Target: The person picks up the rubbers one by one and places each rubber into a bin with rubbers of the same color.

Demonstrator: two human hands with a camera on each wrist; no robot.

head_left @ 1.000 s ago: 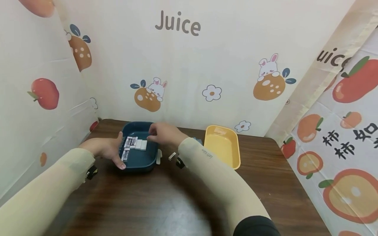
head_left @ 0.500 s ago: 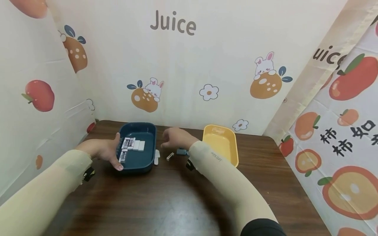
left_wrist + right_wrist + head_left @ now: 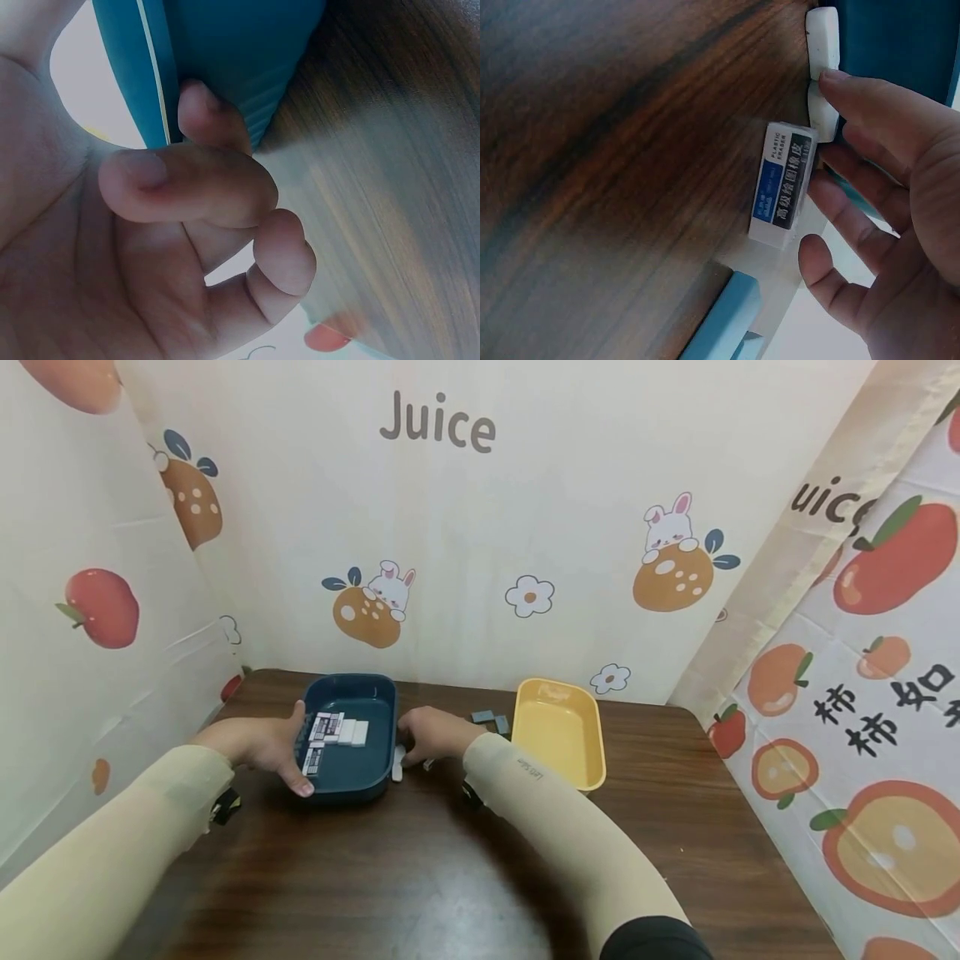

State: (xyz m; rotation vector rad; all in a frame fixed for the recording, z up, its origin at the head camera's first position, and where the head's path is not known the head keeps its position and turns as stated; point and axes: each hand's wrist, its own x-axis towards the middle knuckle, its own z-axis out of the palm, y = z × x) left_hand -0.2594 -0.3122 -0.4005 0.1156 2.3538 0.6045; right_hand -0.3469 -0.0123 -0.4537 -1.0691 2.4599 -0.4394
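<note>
I have my left hand [image 3: 258,745] against the left side of the blue tray [image 3: 348,777]. Its fingers [image 3: 191,184] are loosely bent and apart, with one tip by the outer wall; my thumb lies at the near left corner.

My right hand [image 3: 435,732] is low over the bench [image 3: 450,868], just right of that tray. Its fingers [image 3: 855,221] are relaxed and parted, the thumb tip over a pair of white blocks [image 3: 823,41] that lie end to end along the tray's right wall. Near my fingers, to the right of the pair, is a sleeved eraser [image 3: 782,187], apart from them.

Inside the blue tray, labelled erasers [image 3: 327,727] sit to the left and plain white pieces [image 3: 353,732] next to them. Farther right are blue-grey blocks [image 3: 482,717], then the yellow tray [image 3: 562,739].
</note>
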